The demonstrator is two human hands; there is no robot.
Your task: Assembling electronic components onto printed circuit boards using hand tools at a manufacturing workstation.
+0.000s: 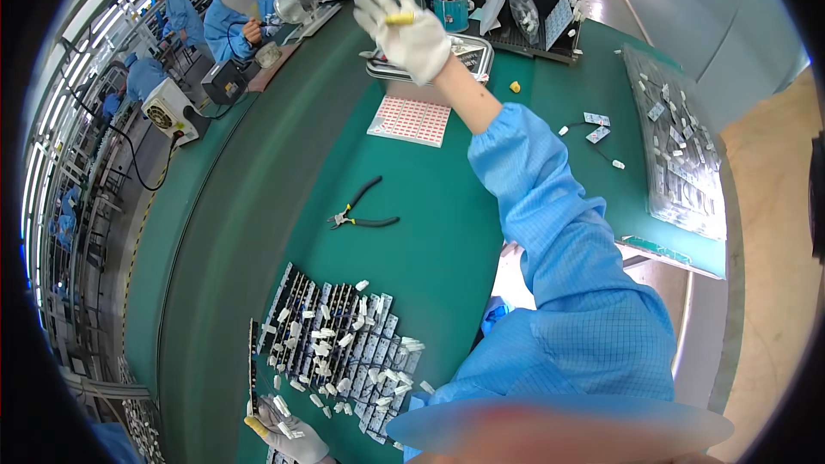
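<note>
Watching remotely, I saw board strips [354,352] laid in rows, a separate strip [253,361] pinched by the left hand [292,436]; the right hand [404,30] spread wide, seemingly empty.

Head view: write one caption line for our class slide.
Gloved left hand holds a dark strip beside circuit boards; right hand is outstretched.

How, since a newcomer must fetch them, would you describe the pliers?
On the green tabletop, look between the red-marked white sheet and the strips with white connectors. There lie the pliers, handles spread in a V. Dark grips, yellow near the pivot, set them apart from both neighbours.
</note>
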